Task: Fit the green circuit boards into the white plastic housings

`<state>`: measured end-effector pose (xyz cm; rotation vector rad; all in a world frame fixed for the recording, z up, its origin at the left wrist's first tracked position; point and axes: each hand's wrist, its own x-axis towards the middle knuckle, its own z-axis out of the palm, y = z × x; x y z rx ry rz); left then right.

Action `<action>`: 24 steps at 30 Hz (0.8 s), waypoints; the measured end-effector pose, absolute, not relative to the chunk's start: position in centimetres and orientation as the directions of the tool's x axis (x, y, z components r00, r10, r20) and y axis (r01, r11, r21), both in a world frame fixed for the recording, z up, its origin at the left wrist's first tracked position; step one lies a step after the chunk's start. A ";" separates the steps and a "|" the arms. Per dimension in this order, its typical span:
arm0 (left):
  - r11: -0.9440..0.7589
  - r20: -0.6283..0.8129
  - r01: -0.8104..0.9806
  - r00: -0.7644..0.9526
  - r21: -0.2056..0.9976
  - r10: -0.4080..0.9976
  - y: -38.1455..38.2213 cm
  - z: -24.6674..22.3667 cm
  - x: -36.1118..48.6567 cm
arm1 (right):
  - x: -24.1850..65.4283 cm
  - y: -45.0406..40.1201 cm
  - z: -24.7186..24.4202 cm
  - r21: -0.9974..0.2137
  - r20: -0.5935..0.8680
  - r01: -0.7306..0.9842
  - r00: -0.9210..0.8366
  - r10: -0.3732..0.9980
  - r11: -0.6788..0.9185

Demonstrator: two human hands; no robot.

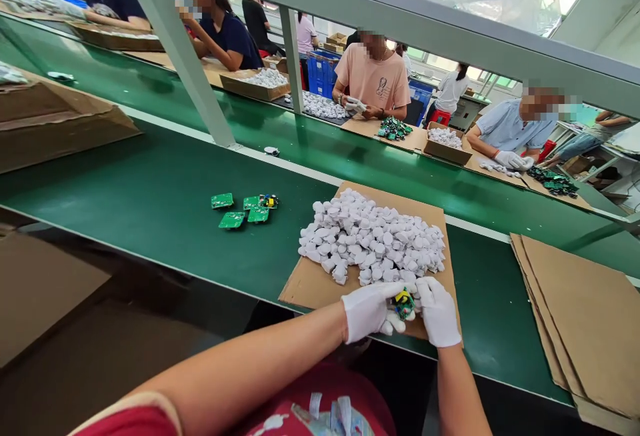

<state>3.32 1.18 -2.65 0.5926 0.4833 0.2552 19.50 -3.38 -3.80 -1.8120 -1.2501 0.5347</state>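
Both my hands wear white gloves and meet over the front edge of a cardboard sheet point(313, 286). My left hand point(371, 309) is closed on a green circuit board point(404, 305) with a yellow part on it. Against the board's right side are the bent fingers of my right hand point(438, 311); whether they pinch anything is hidden. Just beyond my hands lies a big heap of small white pieces point(373, 236) on the cardboard. Several green circuit boards point(233, 220) rest on the green table to the left.
Flat cardboard sheets point(580, 316) lie stacked at the right. A cardboard box point(60, 123) stands far left. A grey metal frame point(175, 49) crosses above the green bench point(150, 189). People work across the bench beside boxes of white pieces point(445, 139).
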 end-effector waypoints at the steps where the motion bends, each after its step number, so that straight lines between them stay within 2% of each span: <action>1: 0.802 -0.376 -0.084 0.851 0.592 0.366 1.3 -2.8 3.8 | 19.9 -3.6 -3.8 -0.834 0.112 0.533 0.422 0.899 -0.146; 5: 0.776 -0.407 -0.050 0.829 0.628 0.383 1.4 -3.1 4.1 | 22.0 -4.7 -4.0 -0.820 0.136 0.544 0.487 0.863 -0.178; 8: 0.808 -0.428 -0.036 0.834 0.588 0.348 1.4 -2.7 3.1 | 23.1 -5.4 -4.3 -0.750 0.185 0.625 0.512 0.839 -0.216; 10: 0.836 -0.443 -0.048 0.831 0.546 0.337 1.5 -2.2 2.1 | 22.9 -5.7 -4.7 -0.613 0.265 0.749 0.494 0.828 -0.250; 13: 0.862 -0.443 -0.086 0.830 0.500 0.340 1.6 -1.8 0.7 | 21.2 -6.6 -5.5 -0.268 0.360 0.935 0.322 0.875 -0.234; 14: 0.869 -0.439 -0.102 0.831 0.485 0.342 1.6 -1.7 0.2 | 20.4 -7.0 -5.8 -0.172 0.356 0.965 0.249 0.901 -0.199; 16: 0.877 -0.432 -0.139 0.828 0.460 0.358 1.6 -1.7 -0.6 | 19.3 -8.0 -6.2 -0.078 0.306 0.990 0.139 0.942 -0.120; 20: 0.875 -0.430 -0.200 0.808 0.442 0.402 1.6 -1.8 -1.4 | 19.1 -9.4 -6.0 0.008 0.179 1.000 0.025 0.984 -0.027; 24: 0.876 -0.414 -0.219 0.815 0.429 0.407 1.4 -1.6 -1.5 | 19.1 -9.6 -5.5 0.044 0.135 0.997 0.056 0.989 -0.062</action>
